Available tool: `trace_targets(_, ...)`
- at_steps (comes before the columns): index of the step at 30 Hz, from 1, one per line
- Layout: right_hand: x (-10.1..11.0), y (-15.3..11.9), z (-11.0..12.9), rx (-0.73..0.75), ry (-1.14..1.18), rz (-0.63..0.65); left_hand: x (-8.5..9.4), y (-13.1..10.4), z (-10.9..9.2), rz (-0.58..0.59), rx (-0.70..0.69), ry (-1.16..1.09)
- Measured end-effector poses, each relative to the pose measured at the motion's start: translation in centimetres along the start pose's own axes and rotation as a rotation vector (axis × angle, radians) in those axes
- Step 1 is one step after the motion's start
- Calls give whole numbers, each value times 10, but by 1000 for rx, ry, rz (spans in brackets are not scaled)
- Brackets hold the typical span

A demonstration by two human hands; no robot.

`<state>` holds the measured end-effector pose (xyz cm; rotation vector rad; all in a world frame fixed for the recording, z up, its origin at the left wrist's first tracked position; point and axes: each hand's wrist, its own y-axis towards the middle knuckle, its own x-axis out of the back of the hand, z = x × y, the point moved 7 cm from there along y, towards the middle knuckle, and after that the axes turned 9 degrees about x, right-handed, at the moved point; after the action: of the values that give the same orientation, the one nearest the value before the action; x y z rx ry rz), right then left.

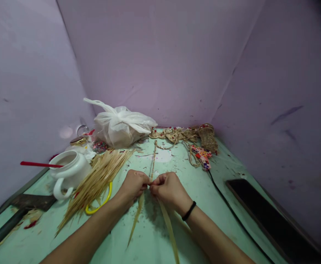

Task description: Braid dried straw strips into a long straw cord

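Both my hands meet over the middle of the table, fingertips pinched close together. My left hand (135, 185) is closed on a dry fibre strip (136, 220), whose pointed end hangs down below it. In my right hand (169, 189), also closed, is another pale fibre strip (169, 229) that trails toward the front edge. From between the fingertips a thin twisted cord (154, 158) runs away from me to the back of the table. The exact spot where strips and cord join is hidden by my fingers. A black band circles my right wrist.
Left of my hands lie a bundle of dry fibre strips (100, 179), a yellow handle (105, 203), a white pot (74, 172) and a dark blade (34, 201). Behind are a tied plastic bag (122, 126) and braided pieces (174, 135). A patterned glue gun (203, 156) and dark phone-like slab (267, 216) lie right.
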<state>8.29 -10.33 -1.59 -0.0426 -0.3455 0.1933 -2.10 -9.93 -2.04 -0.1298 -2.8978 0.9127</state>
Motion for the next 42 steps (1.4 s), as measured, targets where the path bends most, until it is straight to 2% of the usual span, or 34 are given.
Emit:
trace_targets(3, 0, -1, 3, 17, 55, 3, 2, 1, -1, 15, -18, 34)
trace_targets(7, -4, -7, 5, -136, 268, 151, 3, 6, 2, 60, -22, 69)
trace_targets(10, -2, -10, 6, -197, 312, 298, 3, 10, 7, 105, 3, 94)
trace_targets(12, 8, -4, 5, -176, 306, 229, 4, 11, 8, 123, 14, 99)
trace_targets(15, 25, 6, 0, -132, 406, -59, 4, 11, 7, 139, 22, 101)
trace_targets(16, 24, 7, -1, -126, 467, -98, 4, 10, 6, 148, 23, 104)
trace_targets(19, -1, 7, -1, -121, 603, 5, 1, 9, 3, 181, 2, 110)
trace_targets(22, -18, 5, -8, -141, 524, 89, -1, 10, 1, 185, -41, 154)
trace_targets(26, -15, 6, -19, -142, 359, 33, 3, 14, -2, 124, -137, 308)
trace_targets(30, -13, 5, -20, -139, 364, 3, 11, 12, -6, 63, -180, 462)
trace_targets(34, -13, 4, -19, -118, 398, -48, 13, -4, -17, -49, -242, 722)
trace_targets(39, -13, 3, -21, -113, 498, -133, -8, -39, -18, -338, -342, 1060)
trace_targets(42, -14, 3, -24, -134, 520, -141, -23, -50, -11, -378, -383, 1174)
